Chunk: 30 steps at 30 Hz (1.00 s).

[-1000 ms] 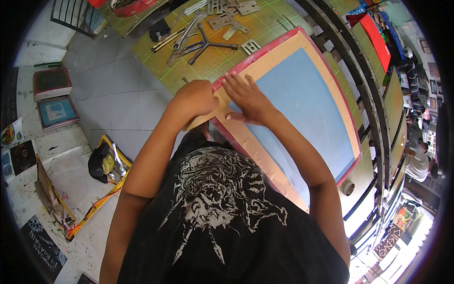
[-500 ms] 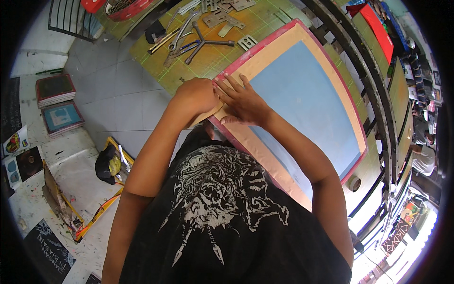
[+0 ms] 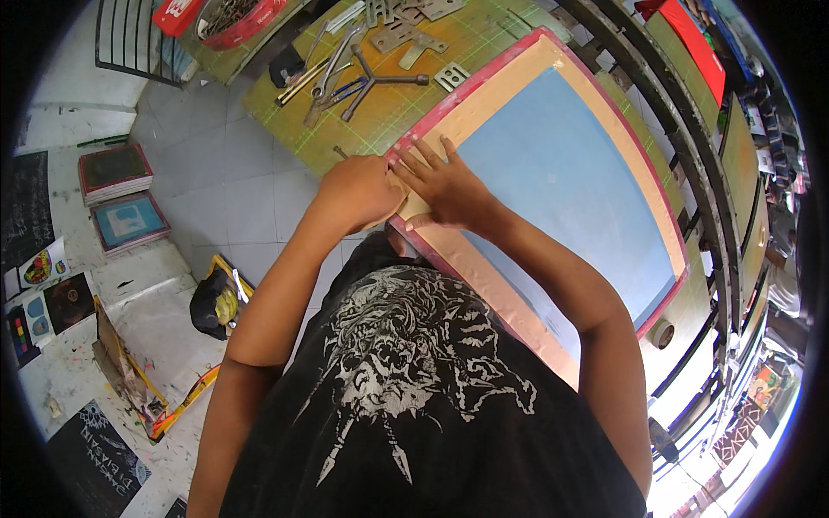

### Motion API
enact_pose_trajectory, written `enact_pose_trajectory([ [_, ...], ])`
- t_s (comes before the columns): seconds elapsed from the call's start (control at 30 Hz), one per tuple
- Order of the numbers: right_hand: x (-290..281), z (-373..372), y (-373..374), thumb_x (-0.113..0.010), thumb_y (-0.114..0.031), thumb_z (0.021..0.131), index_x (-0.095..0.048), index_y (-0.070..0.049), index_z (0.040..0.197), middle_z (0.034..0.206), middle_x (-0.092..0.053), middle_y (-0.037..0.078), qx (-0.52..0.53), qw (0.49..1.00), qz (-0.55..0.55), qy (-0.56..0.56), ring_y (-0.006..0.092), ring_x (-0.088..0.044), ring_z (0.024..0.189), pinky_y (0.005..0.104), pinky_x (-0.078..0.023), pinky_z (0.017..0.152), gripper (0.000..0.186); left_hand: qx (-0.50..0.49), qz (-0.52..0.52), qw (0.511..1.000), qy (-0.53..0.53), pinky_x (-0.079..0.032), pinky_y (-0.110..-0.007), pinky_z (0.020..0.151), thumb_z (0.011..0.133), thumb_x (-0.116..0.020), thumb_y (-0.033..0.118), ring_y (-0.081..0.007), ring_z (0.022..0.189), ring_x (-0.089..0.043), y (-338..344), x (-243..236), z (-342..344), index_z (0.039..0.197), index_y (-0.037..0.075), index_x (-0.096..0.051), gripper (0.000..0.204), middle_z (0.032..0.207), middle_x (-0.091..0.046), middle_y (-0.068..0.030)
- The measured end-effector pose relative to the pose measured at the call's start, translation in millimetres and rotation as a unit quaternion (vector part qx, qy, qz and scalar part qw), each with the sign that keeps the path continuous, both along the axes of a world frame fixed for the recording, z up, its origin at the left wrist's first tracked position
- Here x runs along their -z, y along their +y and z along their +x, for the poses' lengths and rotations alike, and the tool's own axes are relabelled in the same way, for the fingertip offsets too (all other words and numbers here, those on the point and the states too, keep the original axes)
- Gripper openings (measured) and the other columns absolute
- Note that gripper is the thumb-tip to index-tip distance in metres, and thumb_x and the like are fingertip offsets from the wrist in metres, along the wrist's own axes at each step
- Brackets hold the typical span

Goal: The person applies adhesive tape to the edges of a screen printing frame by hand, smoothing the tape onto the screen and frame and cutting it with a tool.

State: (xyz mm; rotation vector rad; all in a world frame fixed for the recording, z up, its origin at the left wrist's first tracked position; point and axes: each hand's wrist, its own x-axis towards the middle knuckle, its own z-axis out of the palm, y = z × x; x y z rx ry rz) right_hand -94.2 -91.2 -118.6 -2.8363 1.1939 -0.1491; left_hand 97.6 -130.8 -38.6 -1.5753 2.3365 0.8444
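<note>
A screen-printing frame lies tilted across the right of the view, with blue mesh, a red-pink rim and tan tape along its inner borders. My left hand is closed at the frame's near-left corner, gripping a strip of tan tape that shows partly beside the fingers. My right hand lies flat on the same corner with fingers spread, pressing the taped border and touching the edge of the mesh. The far end of the strip is hidden by my hands.
On the green table beyond my hands lie a Y-shaped socket wrench, a combination wrench and metal brackets. A dark metal rack runs along the right, with a tape roll near the frame. Stacked screens stand at left.
My left hand has moved slightly down and toward the right hand, and less of the tape strip shows below it. The right hand stays on the corner. The view has shifted a little.
</note>
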Motion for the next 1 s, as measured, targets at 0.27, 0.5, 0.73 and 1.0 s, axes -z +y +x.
enact_pose_trajectory([
  [0.27,-1.6,6.7,3.8,-0.053,-0.079,0.074,-0.045,-0.010,0.145,0.154,-0.037,0.006,0.016,0.999,-0.017,0.034,0.0324,-0.033,0.142,0.0635,-0.034,0.106,0.099,-0.015,-0.020,0.999,-0.021,-0.055,-0.049,0.076,0.078,-0.061,0.024,-0.0411,0.082,-0.068,15.5,-9.8,-10.6,0.094,0.000,-0.071,0.031,0.086,-0.070,-0.0238],
  [0.5,-4.9,11.4,4.4,-0.054,-0.079,0.073,-0.045,-0.008,0.145,0.154,-0.036,0.008,0.028,0.999,0.007,0.042,0.0335,-0.033,0.141,0.0643,-0.037,0.104,0.101,0.000,-0.065,0.997,-0.032,-0.055,-0.051,0.071,0.078,-0.065,0.023,-0.0398,0.079,-0.068,23.9,-7.8,-13.2,0.089,0.003,-0.070,0.024,0.082,-0.069,-0.0224],
  [0.73,-6.7,14.8,7.2,-0.056,-0.077,0.072,-0.051,-0.006,0.140,0.153,-0.038,0.010,0.048,0.998,0.002,0.028,0.0365,-0.035,0.139,0.0643,-0.041,0.100,0.099,0.051,-0.074,0.992,-0.090,-0.055,-0.050,0.064,0.077,-0.067,0.022,-0.0352,0.076,-0.070,24.8,-13.1,-14.7,0.089,0.005,-0.071,0.021,0.079,-0.069,-0.0164],
  [1.0,3.4,13.4,10.5,-0.061,-0.076,0.068,-0.045,-0.006,0.144,0.155,-0.034,0.011,0.058,0.998,0.023,-0.003,0.0359,-0.031,0.142,0.0658,-0.034,0.104,0.104,0.133,-0.109,0.984,-0.047,-0.052,-0.049,0.061,0.075,-0.067,0.022,-0.0340,0.072,-0.068,41.0,-34.2,-20.6,0.084,0.006,-0.068,0.018,0.075,-0.068,-0.0142],
])
